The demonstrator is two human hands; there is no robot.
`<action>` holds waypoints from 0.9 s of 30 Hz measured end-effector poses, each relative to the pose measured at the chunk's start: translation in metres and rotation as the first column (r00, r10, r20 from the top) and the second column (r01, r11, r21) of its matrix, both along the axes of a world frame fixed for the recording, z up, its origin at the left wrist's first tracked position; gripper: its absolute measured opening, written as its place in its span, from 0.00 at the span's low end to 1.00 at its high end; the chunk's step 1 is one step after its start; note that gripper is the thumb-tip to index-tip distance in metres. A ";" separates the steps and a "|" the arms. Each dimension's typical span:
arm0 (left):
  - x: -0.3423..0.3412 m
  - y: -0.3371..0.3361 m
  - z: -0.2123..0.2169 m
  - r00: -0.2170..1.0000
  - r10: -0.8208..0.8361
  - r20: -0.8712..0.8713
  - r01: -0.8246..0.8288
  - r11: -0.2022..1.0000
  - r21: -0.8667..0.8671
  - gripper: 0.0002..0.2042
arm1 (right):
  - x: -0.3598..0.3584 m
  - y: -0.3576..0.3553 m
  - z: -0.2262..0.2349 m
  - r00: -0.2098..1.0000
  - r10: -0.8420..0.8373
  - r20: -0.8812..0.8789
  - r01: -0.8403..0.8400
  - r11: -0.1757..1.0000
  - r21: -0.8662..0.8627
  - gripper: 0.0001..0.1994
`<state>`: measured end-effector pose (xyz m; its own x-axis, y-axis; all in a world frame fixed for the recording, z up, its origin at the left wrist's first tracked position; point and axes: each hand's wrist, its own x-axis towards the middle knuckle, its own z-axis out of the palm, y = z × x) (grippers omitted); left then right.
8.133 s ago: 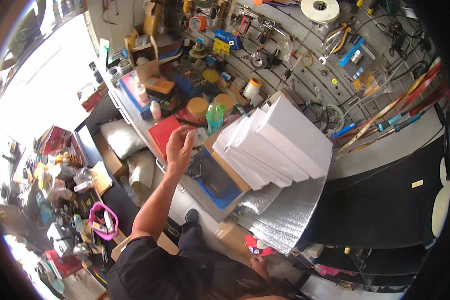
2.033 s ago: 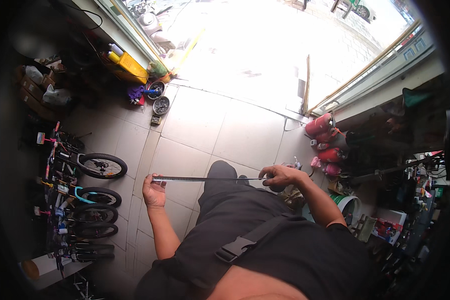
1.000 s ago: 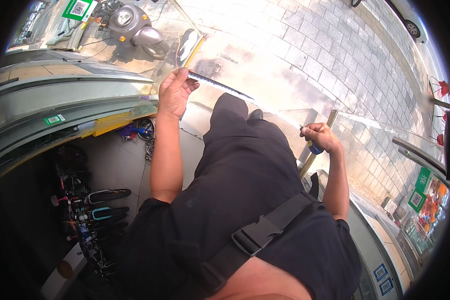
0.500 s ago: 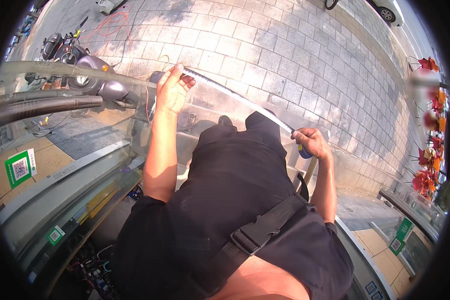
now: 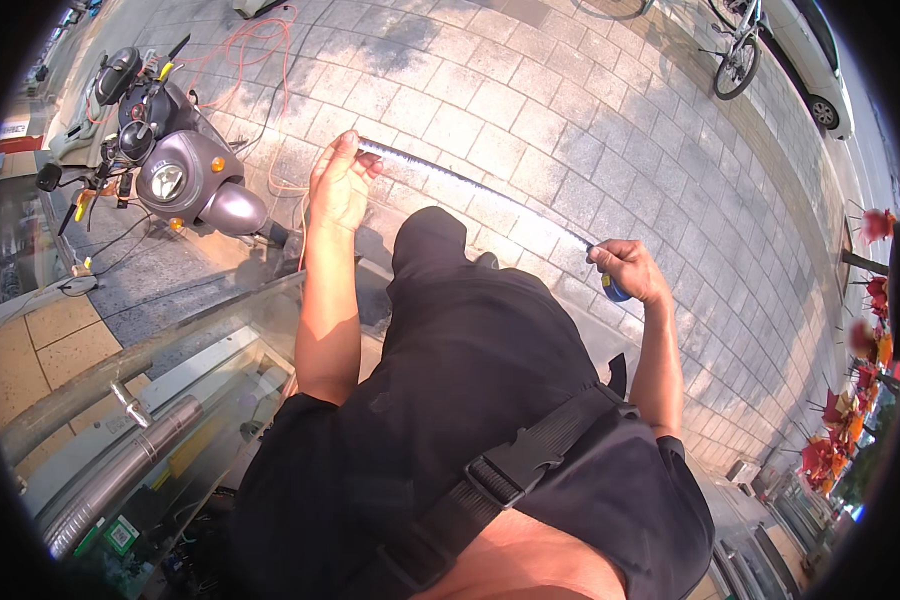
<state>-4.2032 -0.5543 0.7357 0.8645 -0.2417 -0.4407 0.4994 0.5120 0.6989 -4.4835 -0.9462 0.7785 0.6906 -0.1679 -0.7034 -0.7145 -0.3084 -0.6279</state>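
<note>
Above the grey paving (image 5: 590,110), beyond the black trouser leg (image 5: 428,240), stretched on a slant from upper left to lower right: silver tape strip (image 5: 475,188), with blue case (image 5: 615,289) at the lower end. With left hand (image 5: 338,190), pinching the free end between thumb and fingers; with right hand (image 5: 634,270), gripping the case, thumb beside the tape's exit. Impossible to tell about any pressing of a lock. For good handling, better to pull gently and evenly, just enough for a straight strip without sag or twist. Pinch only near the very tip, so as not to crease the metal. Hold both wrists firm and avoid any slip of the free end, because of a possible quick spring back toward the right fingers. Tilt the strip slightly against the bright glare. Mind also the scooter (image 5: 205,175) at left, well apart from the strip.
</note>
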 end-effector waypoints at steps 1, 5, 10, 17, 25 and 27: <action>0.012 -0.001 -0.001 0.999 0.038 -0.006 -0.038 0.999 0.005 0.10 | 0.026 -0.006 -0.001 0.999 0.037 -0.017 -0.038 0.999 -0.003 0.18; 0.037 -0.010 -0.019 0.996 0.049 -0.077 -0.048 0.999 0.009 0.10 | 0.058 -0.018 -0.002 0.998 0.069 -0.012 -0.069 0.997 0.024 0.14; 0.204 -0.029 -0.129 0.988 0.062 -0.142 -0.067 0.997 -0.034 0.10 | 0.248 -0.053 -0.081 0.992 0.122 0.020 -0.122 0.992 0.005 0.14; 0.395 -0.049 -0.243 0.978 0.117 -0.172 -0.113 0.993 0.033 0.07 | 0.442 -0.074 -0.212 0.986 0.169 0.004 -0.169 0.984 0.051 0.14; 0.645 -0.046 -0.231 0.945 0.324 -0.045 -0.321 0.946 0.054 0.09 | 0.802 -0.126 -0.230 0.916 0.401 0.031 -0.402 0.914 0.061 0.13; 0.687 -0.015 -0.233 0.907 0.419 0.053 -0.422 0.904 0.072 0.08 | 0.906 -0.106 -0.275 0.881 0.463 0.096 -0.472 0.873 0.124 0.14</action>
